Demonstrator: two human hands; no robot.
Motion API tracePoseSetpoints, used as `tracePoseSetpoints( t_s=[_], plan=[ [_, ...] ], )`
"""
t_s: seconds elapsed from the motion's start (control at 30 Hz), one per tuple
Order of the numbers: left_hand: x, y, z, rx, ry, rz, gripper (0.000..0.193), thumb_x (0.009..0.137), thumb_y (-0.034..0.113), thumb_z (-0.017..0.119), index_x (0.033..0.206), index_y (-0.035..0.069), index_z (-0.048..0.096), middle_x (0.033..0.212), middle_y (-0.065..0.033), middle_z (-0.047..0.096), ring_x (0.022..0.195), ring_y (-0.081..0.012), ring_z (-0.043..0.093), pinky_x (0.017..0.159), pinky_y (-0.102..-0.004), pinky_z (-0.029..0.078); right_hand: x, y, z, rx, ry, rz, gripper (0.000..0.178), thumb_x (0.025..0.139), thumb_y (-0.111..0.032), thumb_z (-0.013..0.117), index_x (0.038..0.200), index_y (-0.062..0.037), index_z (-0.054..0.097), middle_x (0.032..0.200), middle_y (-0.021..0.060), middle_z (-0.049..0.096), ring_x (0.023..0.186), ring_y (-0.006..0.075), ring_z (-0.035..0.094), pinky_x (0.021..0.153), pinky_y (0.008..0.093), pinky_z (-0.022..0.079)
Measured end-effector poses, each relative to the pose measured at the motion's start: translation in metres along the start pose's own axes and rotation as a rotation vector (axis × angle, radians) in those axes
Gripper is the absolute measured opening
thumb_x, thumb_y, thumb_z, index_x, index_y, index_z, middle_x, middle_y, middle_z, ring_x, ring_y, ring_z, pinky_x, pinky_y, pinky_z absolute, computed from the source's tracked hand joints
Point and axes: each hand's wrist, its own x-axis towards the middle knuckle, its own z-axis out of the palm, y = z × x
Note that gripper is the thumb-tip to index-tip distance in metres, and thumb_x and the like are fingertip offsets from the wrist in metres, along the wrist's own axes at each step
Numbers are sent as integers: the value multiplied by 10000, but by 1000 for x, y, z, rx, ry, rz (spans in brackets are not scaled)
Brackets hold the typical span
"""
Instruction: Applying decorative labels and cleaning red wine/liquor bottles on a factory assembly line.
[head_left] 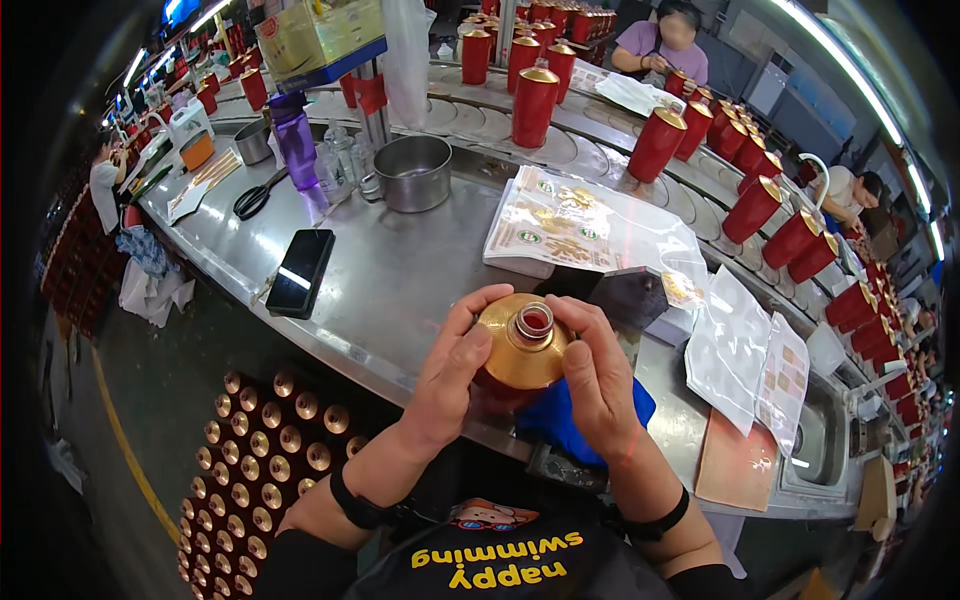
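Between my two hands is a red bottle with a gold shoulder and an uncapped clear neck, upright near the front edge of the steel table. My left hand wraps its left side, the thumb lying against the gold part. On the other side my right hand presses its palm and fingers round the bottle. A blue cloth lies beneath my right hand. Just beyond that hand stands a dark block-shaped object, next to sheets of gold-printed stickers.
A black phone, a steel pot, scissors and a purple bottle occupy the table's left. Red bottles line the conveyor behind. A sink is at right. Several gold-topped bottles stand low at left. Co-workers sit beyond.
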Motion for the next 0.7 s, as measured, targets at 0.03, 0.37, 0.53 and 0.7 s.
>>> tracePoseSetpoints(
  t_s=[0.03, 0.37, 0.53, 0.7],
  plan=[
    [-1, 0, -1, -9, -11, -4, 551, 1000, 336, 473, 1420, -6, 378, 1339, -123, 520, 1244, -189, 506, 1080, -329, 368, -1, 0, 0, -21, -4, -30, 421, 941, -213, 604, 1296, 2, 532, 1250, 207, 559, 1153, 352, 532, 1018, 410, 399],
    [-9, 2, 6, -31, -31, 0, 535, 1006, 338, 470, 1416, 2, 390, 1325, -114, 533, 1226, -181, 518, 1062, -323, 381, -12, -2, 0, -31, 4, -24, 436, 936, -204, 607, 1308, 7, 521, 1249, 200, 554, 1149, 335, 529, 1011, 398, 402],
    [-3, 4, 6, -57, 10, -57, 495, 1008, 324, 464, 1388, 12, 415, 1295, -108, 553, 1188, -174, 544, 1023, -319, 419, -5, 1, 2, -18, -1, -6, 426, 956, -223, 584, 1308, 9, 522, 1247, 191, 554, 1153, 318, 529, 1011, 385, 401],
    [6, 8, -5, -59, 22, -111, 465, 1006, 300, 457, 1379, 24, 424, 1275, -100, 558, 1159, -162, 551, 1009, -313, 428, 3, 5, 11, -23, -1, -5, 419, 961, -235, 584, 1296, 12, 527, 1248, 187, 553, 1139, 313, 536, 1001, 383, 410]
  ],
)
